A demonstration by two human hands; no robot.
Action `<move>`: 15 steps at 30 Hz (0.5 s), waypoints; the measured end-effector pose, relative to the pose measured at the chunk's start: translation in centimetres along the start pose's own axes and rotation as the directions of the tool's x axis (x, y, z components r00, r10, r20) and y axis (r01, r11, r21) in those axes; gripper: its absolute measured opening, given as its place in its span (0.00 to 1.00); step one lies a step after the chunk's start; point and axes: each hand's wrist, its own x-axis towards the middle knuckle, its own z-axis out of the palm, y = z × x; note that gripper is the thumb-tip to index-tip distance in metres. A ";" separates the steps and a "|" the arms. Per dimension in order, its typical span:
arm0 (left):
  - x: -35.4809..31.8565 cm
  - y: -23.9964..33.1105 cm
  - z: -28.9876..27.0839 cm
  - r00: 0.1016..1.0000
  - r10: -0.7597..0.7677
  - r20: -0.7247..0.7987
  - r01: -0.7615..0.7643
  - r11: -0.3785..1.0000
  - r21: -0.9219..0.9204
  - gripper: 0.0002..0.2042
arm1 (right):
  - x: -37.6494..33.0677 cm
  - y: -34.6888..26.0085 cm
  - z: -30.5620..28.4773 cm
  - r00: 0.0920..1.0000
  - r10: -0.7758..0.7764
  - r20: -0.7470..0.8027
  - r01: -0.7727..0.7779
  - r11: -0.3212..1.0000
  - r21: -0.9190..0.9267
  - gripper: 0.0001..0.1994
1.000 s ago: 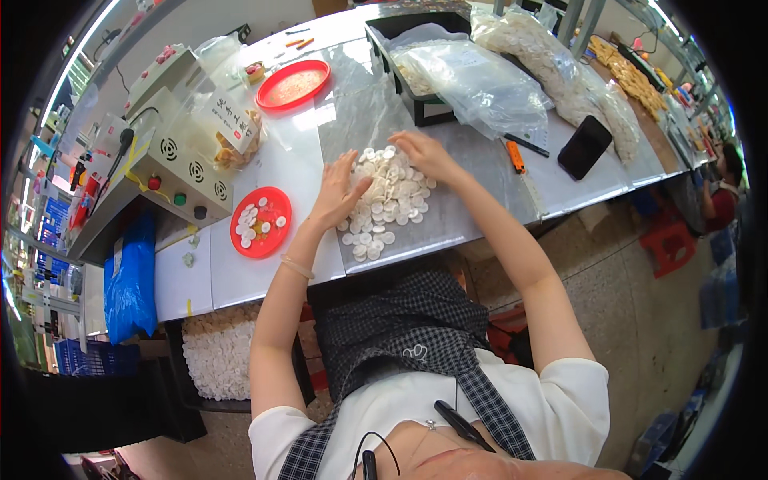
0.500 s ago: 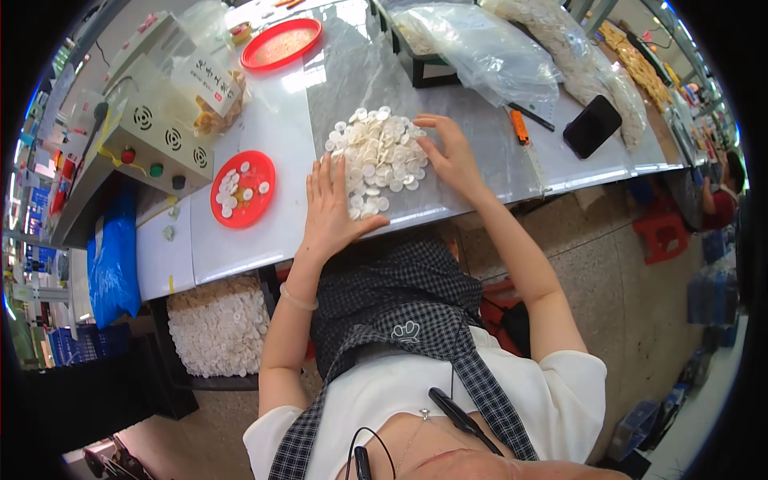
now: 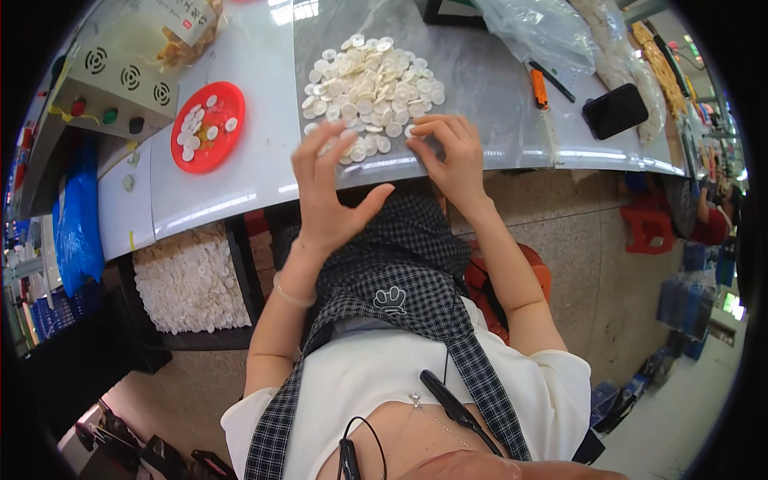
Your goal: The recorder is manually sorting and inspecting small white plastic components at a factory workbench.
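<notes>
**A:** Quick, left hand?
**B:** Left hand (image 3: 326,204), bit blurred: fingers spread and loose, thumb stuck out, over the near-left edge of the pile. No grasp visible; can't tell if the fingertips touch anything.

**A:** Right?
**B:** Right hand (image 3: 460,168) is at the near-right edge, fingers bent, thumb and index tips by one white disc (image 3: 410,130). Can't tell if it's pinched or only touched.

**A:** Pile where?
**B:** Pile of white button-like discs (image 3: 376,88), on the grey part of the worktable (image 3: 504,120), in front of the person. Heaped in the middle, looser round the edges, a few by the left fingers.

**A:** Left of that?
**B:** Round red plate (image 3: 228,144), some more discs in it, well apart from the left hand. Past it, a beige metal machine (image 3: 112,84) with red, green and black knobs; blue plastic bag (image 3: 78,220) hanging below.

**A:** Right side?
**B:** Orange cutter (image 3: 539,88), black pen (image 3: 554,82) just beside it, then a black smartphone (image 3: 616,111). Clear plastic bag (image 3: 540,32) behind.

**A:** Under the table?
**B:** Black crate (image 3: 246,272), full of small white pieces.
</notes>
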 end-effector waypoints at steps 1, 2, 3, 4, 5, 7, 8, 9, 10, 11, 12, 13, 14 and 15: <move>-1.1 0.4 0.1 1.000 -0.023 -0.013 0.022 0.995 -0.101 0.30 | 0.1 0.0 0.0 1.000 0.010 0.007 -0.010 1.000 -0.009 0.08; -2.0 0.9 0.2 0.997 -0.066 0.042 0.072 0.979 -0.188 0.23 | 0.2 0.2 0.1 1.000 -0.008 0.015 0.009 1.000 -0.028 0.08; -2.9 1.5 0.3 0.990 -0.106 0.096 0.128 0.955 -0.269 0.17 | 0.2 0.0 0.2 1.000 -0.004 0.027 0.005 1.000 -0.020 0.08; -3.6 2.2 0.5 0.956 -0.229 0.183 0.283 0.880 -0.380 0.12 | 0.2 -0.2 0.3 1.000 -0.004 -0.024 0.004 1.000 -0.008 0.08; -4.4 2.6 0.6 0.913 -0.289 0.288 0.397 0.790 -0.467 0.11 | 0.3 -0.4 0.4 0.997 -0.004 -0.076 0.004 1.000 0.002 0.09; -5.6 3.5 1.4 0.769 -0.487 0.414 0.617 0.399 -0.678 0.10 | 0.1 -1.0 0.2 0.996 -0.044 -0.072 0.047 0.998 0.043 0.09; -5.7 3.3 1.5 0.764 -0.494 0.414 0.622 0.395 -0.676 0.10 | 0.0 -1.1 0.1 0.993 -0.089 -0.079 0.095 0.993 0.077 0.09; -5.4 3.1 1.6 0.703 -0.511 0.494 0.670 0.245 -0.701 0.10 | -0.1 -1.1 0.3 0.994 -0.085 -0.072 0.090 0.992 0.083 0.09; -5.3 2.9 1.7 0.641 -0.512 0.571 0.702 0.089 -0.707 0.11 | 0.0 -1.1 0.5 0.993 -0.106 -0.053 0.108 0.994 0.035 0.10; -5.3 2.7 1.7 0.636 -0.518 0.572 0.704 0.086 -0.705 0.11 | -0.1 -1.1 0.6 0.991 -0.127 -0.034 0.127 0.992 -0.013 0.11; -5.4 2.5 1.8 0.622 -0.516 0.589 0.722 0.086 -0.687 0.11 | 0.0 -1.1 0.7 0.991 -0.127 -0.028 0.127 0.992 -0.011 0.11; -5.4 2.4 2.0 0.608 -0.515 0.605 0.739 0.087 -0.668 0.11 | 0.0 -1.2 0.8 0.990 -0.140 -0.007 0.140 0.989 0.041 0.12; -5.3 2.2 2.1 0.605 -0.520 0.603 0.739 0.084 -0.669 0.11 | 0.1 -1.3 1.0 0.988 -0.154 0.015 0.152 0.984 0.093 0.12; -5.2 2.1 2.1 0.608 -0.503 0.614 0.744 0.091 -0.662 0.11 | 0.2 -1.6 1.2 0.989 -0.150 0.018 0.148 0.984 0.097 0.12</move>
